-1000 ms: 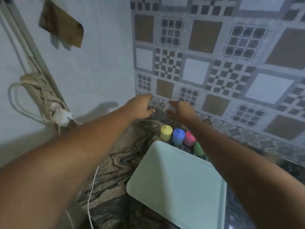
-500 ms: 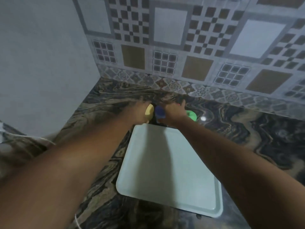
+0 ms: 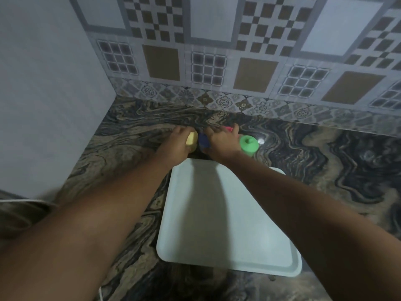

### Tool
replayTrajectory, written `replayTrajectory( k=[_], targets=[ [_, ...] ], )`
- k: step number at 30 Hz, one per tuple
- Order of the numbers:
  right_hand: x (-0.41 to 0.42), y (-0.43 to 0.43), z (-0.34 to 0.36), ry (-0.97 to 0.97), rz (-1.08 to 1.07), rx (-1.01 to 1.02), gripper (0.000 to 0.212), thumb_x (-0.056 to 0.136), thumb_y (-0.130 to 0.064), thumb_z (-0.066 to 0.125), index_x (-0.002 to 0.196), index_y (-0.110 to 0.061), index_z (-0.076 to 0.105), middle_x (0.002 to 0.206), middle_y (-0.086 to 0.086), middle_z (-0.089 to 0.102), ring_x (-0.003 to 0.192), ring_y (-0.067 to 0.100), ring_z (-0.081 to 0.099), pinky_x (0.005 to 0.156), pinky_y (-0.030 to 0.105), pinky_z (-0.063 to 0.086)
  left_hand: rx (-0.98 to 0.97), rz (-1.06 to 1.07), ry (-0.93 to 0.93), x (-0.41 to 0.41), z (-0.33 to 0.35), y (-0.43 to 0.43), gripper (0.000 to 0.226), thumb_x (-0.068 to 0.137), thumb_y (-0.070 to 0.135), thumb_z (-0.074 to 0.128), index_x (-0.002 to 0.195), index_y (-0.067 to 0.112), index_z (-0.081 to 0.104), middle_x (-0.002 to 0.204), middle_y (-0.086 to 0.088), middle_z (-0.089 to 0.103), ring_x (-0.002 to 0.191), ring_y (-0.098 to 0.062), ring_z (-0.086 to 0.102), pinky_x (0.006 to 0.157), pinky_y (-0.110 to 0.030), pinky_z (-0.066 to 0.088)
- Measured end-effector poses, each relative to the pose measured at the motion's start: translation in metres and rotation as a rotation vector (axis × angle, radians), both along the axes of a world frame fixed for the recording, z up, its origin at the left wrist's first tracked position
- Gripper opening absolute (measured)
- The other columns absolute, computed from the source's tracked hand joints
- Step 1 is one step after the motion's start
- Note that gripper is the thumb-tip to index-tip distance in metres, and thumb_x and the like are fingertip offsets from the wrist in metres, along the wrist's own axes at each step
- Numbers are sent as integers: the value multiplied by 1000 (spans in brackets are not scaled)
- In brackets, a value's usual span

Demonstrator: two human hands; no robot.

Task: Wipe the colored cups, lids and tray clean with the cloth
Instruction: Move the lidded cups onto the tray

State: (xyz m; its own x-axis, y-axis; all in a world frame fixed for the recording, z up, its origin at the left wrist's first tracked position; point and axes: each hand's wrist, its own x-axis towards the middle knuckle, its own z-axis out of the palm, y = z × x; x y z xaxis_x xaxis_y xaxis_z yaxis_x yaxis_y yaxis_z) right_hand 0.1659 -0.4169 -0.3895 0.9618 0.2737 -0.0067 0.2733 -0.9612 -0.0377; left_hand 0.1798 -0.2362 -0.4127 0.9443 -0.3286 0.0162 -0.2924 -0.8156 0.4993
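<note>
Reaching to the far edge of the worktop, my left hand [image 3: 178, 144] curls round the yellow cup [image 3: 192, 139], a small matte plastic cylinder that looks tipped in its grasp. My right hand [image 3: 219, 141] lies bent over the blue cup [image 3: 203, 142], with fingertips at the pink cup [image 3: 229, 128] beyond. Whether it grips either one I cannot tell.

The green cup [image 3: 248, 143], capped by a round lid with a central knob, stands untouched just right of that hand. All four cups sit in a row along the far side of the tray [image 3: 293, 270], a pale, smooth rectangular plastic piece with rounded corners and a low raised rim, which lies near me on the countertop [image 3: 325, 170] of glossy, swirled dark stone. A tiled wall [image 3: 217, 61] in a checked pattern rises behind. No cloth is in view.

Risks, as I judge them:
- The cups are light and crowded, so lifting one could knock its neighbour over.
- A loose lid could drop off a tilted cup.
- Polished stone offers little friction, so a nudged cup may slide towards the wall.
- With both hands occupied and the cloth unseen, wiping cannot begin.
</note>
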Motion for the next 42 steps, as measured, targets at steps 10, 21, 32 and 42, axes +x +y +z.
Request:
replayTrajectory(
  k=[10, 21, 32, 42],
  targets=[
    [-41, -14, 4, -163, 26, 273, 55, 73, -36, 82, 121, -14, 65, 114, 13, 69, 106, 40, 61, 82, 48, 52, -26, -3, -32, -50, 21, 19, 60, 82, 11, 73, 136, 20, 48, 136, -15, 43, 120, -34, 49, 86, -29, 37],
    [-90, -3, -20, -38, -54, 327, 62, 73, -30, 84, 127, -12, 61, 125, 15, 63, 111, 41, 57, 81, 45, 52, 32, 9, -14, -91, -1, 13, 58, 81, 18, 75, 133, 23, 50, 132, -11, 48, 111, -36, 55, 85, -42, 51],
    [-91, 11, -27, -29, -80, 419, 63, 72, -26, 84, 129, -8, 60, 126, 17, 61, 111, 43, 55, 87, 46, 51, 76, 4, -10, -83, -2, 16, 56, 78, 21, 75, 126, 29, 45, 120, -11, 50, 98, -37, 59, 77, -47, 54],
    [-105, -2, -24, -1, -67, 374, 95, 69, -38, 91, 149, -15, 45, 151, 11, 48, 132, 39, 48, 101, 51, 50, 106, 44, -25, -97, 4, 17, 80, 82, 45, 67, 150, 32, 25, 147, -6, 38, 123, -33, 51, 86, -46, 53]
  ],
)
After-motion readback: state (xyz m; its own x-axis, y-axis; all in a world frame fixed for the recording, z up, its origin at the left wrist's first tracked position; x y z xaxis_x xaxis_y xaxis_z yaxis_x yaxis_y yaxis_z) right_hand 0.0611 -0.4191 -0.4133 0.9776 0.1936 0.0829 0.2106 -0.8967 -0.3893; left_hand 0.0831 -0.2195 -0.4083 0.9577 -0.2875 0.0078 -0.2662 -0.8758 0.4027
